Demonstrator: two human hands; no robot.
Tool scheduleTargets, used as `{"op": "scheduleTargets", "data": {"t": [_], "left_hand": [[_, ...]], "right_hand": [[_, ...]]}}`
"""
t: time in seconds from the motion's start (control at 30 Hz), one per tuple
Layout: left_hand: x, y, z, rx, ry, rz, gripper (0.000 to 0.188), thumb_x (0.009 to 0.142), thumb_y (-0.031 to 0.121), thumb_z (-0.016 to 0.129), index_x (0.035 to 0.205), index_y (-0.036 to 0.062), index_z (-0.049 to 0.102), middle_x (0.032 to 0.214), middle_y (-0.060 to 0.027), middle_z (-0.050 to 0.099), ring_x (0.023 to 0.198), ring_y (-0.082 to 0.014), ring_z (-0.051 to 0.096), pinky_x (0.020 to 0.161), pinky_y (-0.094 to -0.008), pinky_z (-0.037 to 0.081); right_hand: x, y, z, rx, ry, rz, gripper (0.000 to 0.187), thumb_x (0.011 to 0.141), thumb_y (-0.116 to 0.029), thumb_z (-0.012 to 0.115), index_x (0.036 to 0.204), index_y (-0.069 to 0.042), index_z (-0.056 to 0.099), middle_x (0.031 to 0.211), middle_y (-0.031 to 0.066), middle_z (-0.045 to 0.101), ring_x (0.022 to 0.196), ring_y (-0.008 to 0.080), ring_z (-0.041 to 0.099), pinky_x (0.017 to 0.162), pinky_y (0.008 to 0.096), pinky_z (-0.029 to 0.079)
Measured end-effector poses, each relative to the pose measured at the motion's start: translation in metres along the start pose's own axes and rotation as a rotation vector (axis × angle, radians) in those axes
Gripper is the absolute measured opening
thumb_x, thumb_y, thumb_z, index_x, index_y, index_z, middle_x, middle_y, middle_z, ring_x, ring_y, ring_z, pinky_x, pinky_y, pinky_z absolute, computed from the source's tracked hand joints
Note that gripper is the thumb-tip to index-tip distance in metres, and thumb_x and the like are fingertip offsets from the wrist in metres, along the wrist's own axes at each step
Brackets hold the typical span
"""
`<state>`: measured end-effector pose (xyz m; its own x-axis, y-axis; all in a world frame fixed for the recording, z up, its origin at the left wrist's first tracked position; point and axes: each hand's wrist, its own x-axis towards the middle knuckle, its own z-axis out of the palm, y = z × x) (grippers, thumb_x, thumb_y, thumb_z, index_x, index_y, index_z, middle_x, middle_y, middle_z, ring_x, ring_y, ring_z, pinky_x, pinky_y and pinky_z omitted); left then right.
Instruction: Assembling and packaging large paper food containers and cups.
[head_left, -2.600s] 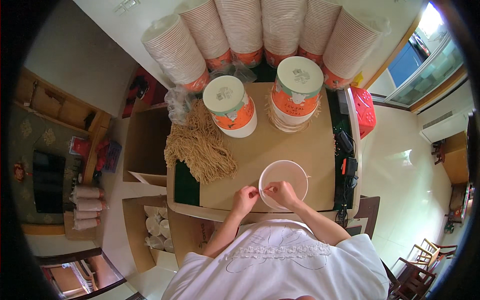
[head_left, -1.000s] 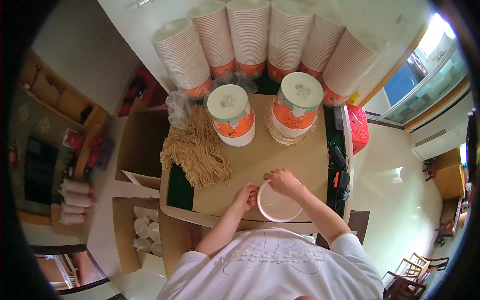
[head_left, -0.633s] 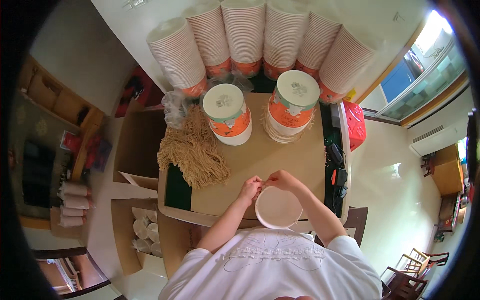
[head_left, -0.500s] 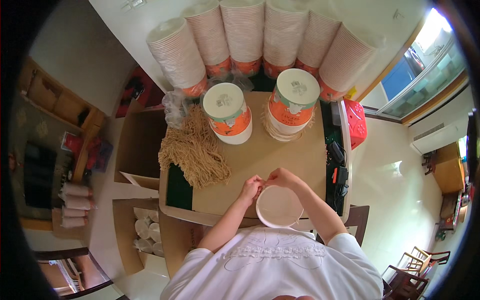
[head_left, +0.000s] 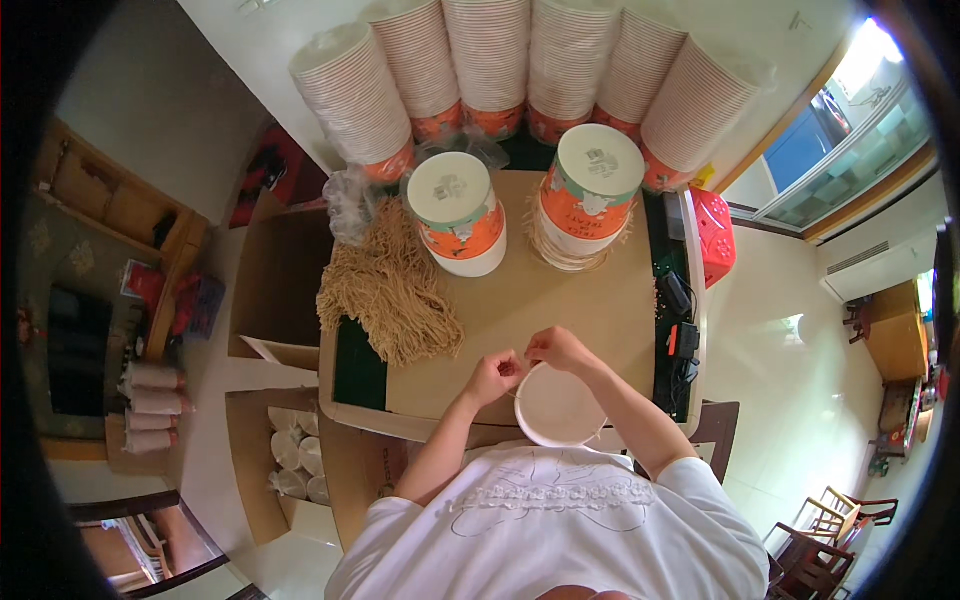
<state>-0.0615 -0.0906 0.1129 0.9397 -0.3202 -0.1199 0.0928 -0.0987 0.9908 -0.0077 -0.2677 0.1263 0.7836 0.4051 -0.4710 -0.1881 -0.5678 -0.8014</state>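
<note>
An open white paper bucket (head_left: 562, 408) stands between my forearms at the table's near edge, its mouth facing up. A thin tan cord (head_left: 597, 436) shows at its rim on the near right side. My left hand (head_left: 493, 378) is closed in a pinch just left of the rim, with a short bit of cord at its fingers. At the rim's far left, my right hand (head_left: 560, 350) pinches something its fingers hide. Beyond them lies a heap of tan cords (head_left: 390, 295). Two upside-down stacks of orange-printed buckets, a left one (head_left: 465, 235) and a right one (head_left: 590, 200), stand farther back.
Several tall nested bucket stacks (head_left: 487, 60) in clear plastic line the wall. A cardboard sheet (head_left: 530, 310) covers much of the table. Black adapters (head_left: 683, 340) lie along its right side, near a red plastic stool (head_left: 712, 235). An open carton (head_left: 290, 460) with white buckets sits at lower left.
My fingertips, touching before, are now slightly apart. My right hand has moved a little up and left, and the bucket has shifted slightly toward the table's far side.
</note>
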Motion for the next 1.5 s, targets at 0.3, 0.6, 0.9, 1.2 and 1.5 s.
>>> {"op": "scheduleTargets", "data": {"t": [0.3,0.6,0.9,1.2,1.5], "left_hand": [[-0.004,0.016,0.003,0.38,0.118,0.16,0.013,0.069,0.007,0.067,0.082,0.0096,0.067,0.064,-0.0041,0.049,0.057,-0.0135,0.05,0.052,-0.026,0.041],[-0.003,0.002,0.013,0.443,0.174,0.197,0.01,0.073,0.008,0.064,0.082,0.0052,0.062,0.072,-0.0061,0.055,0.063,-0.0172,0.057,0.055,-0.0289,0.045],[-0.004,0.009,0.018,-0.927,0.14,-0.618,0.013,0.084,0.023,0.053,0.084,0.0103,0.056,0.075,0.0009,0.057,0.062,-0.0086,0.053,0.051,-0.0198,0.04],[-0.004,-0.014,0.007,-1.012,-0.099,-0.66,0.019,0.084,0.029,0.053,0.074,0.0124,0.053,0.061,0.0049,0.047,0.05,-0.0043,0.042,0.038,-0.0181,0.028],[-0.003,-0.027,0.01,-1.02,0.057,-0.688,0.012,0.084,0.024,0.055,0.079,0.013,0.056,0.062,0.0065,0.045,0.05,-0.0039,0.039,0.038,-0.018,0.027]], "right_hand": [[-0.007,-0.001,-0.001,0.058,0.037,-0.106,0.008,0.071,-0.011,0.06,0.075,-0.005,0.063,0.068,0.005,0.063,0.062,0.0129,0.058,0.058,0.027,0.046],[-0.008,0.0,-0.001,0.018,0.054,-0.148,0.007,0.069,-0.007,0.059,0.075,-0.004,0.062,0.067,0.0054,0.062,0.062,0.0125,0.057,0.059,0.0267,0.046],[-0.019,-0.01,0.0,-0.054,0.123,-0.154,0.008,0.069,-0.01,0.061,0.074,-0.005,0.062,0.067,0.0072,0.062,0.062,0.0182,0.059,0.058,0.0295,0.046],[-0.05,-0.028,0.02,-0.286,0.501,-0.41,0.005,0.071,-0.011,0.061,0.075,-0.009,0.063,0.072,0.006,0.059,0.07,0.0231,0.056,0.072,0.0353,0.041],[-0.056,-0.025,0.024,-0.401,0.554,-0.564,0.01,0.071,-0.007,0.06,0.079,-0.009,0.064,0.076,0.0047,0.061,0.074,0.0207,0.055,0.08,0.037,0.038]]}}
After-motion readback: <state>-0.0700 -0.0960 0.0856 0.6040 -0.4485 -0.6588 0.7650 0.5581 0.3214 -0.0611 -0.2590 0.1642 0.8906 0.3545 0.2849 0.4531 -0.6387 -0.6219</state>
